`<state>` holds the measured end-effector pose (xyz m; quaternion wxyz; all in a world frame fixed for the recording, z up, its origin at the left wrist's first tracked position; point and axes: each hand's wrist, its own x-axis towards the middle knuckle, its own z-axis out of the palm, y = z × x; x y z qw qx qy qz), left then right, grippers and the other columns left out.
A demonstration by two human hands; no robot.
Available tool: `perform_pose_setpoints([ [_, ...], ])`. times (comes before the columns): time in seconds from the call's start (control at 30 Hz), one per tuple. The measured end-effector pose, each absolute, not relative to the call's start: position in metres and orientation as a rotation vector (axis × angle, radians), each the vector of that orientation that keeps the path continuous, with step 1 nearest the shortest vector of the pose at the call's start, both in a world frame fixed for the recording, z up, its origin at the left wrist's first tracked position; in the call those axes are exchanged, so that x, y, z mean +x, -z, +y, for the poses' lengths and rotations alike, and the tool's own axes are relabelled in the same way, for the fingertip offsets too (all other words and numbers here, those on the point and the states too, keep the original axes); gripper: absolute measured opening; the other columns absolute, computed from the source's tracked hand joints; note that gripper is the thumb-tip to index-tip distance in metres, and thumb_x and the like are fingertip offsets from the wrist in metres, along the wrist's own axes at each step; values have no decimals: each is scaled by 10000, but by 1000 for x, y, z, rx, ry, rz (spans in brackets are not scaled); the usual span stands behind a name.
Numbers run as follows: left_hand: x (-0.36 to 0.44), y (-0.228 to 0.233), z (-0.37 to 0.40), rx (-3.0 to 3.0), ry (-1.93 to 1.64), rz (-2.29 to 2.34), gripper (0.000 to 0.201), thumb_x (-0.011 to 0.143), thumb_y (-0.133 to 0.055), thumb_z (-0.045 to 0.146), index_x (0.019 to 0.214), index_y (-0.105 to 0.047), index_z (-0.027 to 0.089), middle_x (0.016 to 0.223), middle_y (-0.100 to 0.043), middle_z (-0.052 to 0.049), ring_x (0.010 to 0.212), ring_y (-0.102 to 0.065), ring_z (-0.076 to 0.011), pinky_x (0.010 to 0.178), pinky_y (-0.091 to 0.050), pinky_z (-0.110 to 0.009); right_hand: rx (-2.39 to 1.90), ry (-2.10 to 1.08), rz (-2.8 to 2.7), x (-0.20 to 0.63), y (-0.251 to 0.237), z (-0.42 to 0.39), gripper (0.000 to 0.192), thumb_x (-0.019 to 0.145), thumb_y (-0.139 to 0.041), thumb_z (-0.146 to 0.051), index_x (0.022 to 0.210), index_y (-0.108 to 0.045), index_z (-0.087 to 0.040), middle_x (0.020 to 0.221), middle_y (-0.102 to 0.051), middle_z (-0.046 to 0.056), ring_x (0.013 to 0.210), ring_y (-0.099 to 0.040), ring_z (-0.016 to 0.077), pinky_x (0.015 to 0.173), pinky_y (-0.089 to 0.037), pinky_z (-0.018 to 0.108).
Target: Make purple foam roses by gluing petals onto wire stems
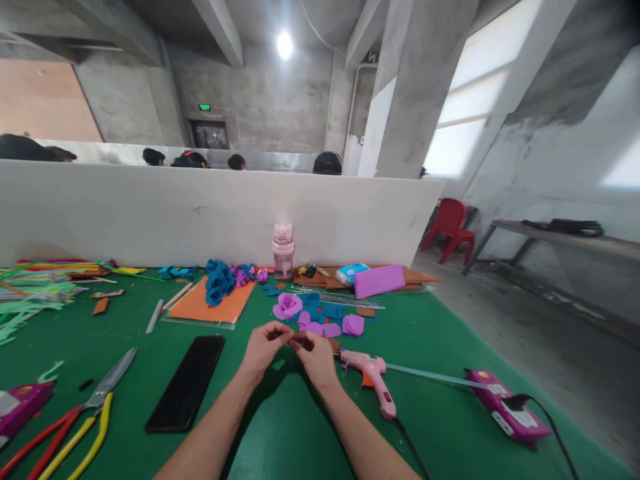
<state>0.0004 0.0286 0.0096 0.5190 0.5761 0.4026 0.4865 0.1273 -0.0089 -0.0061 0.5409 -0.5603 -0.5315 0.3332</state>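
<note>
My left hand (264,347) and my right hand (316,359) meet over the green table, fingertips pinched together. Whatever lies between them is too small to make out. Just beyond my fingers are a purple paper-like flower (287,305) and loose purple petals (353,325), with blue pieces (333,311) among them. A pink hot glue gun (367,370) lies to the right of my right hand, a red light showing on its body and a long glue stick (430,375) running out of its back. To the left of my left hand rests a black phone (187,383).
Scissors (97,400) with red and yellow handles lie at left. A purple power strip (507,407) sits at right, its cord crossing the table edge. Blue flowers (219,283) rest on an orange sheet (200,308). A pink bottle (283,252) stands before a white partition (225,207); heads show behind it.
</note>
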Motion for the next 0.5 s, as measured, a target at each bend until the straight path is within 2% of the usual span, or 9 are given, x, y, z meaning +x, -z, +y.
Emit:
perform_pose_setpoints([
  [0.1, 0, -6, 31, 1384, -1225, 993, 198, 594, -716, 325, 679, -665, 154, 687, -663, -30, 659, -589, -154, 664, -460, -267, -1310, -782, -1222, 130, 11, -6, 128, 682, -640, -328, 740, -635, -214, 679, -621, -4, 530, -463, 126, 523, -360, 257],
  [0.2, -1, -1, 35, 1442, -1258, 1001, 204, 596, -708, 329, 694, -674, 154, 668, -660, -21, 643, -582, -154, 641, -462, -260, -1259, -840, -1156, 131, 12, -4, 165, 681, -645, -367, 676, -614, -205, 595, -579, -13, 498, -443, 119, 487, -334, 248],
  [0.37, -3, 3, 37, 1605, -1289, 1077, 199, 614, -686, 327, 682, -695, 140, 632, -653, -9, 606, -565, -154, 596, -451, -251, -1089, -1096, -1006, 128, 4, -8, 267, 672, -652, -457, 641, -627, -193, 568, -564, -9, 460, -435, 104, 457, -314, 236],
  [0.5, -4, -3, 33, 1652, -1295, 1109, 173, 642, -650, 288, 709, -717, 143, 660, -676, -18, 634, -581, -168, 623, -458, -266, -906, -1297, -823, 125, -7, -14, 393, 725, -568, -556, 664, -617, -171, 594, -573, 6, 477, -453, 94, 467, -342, 221],
])
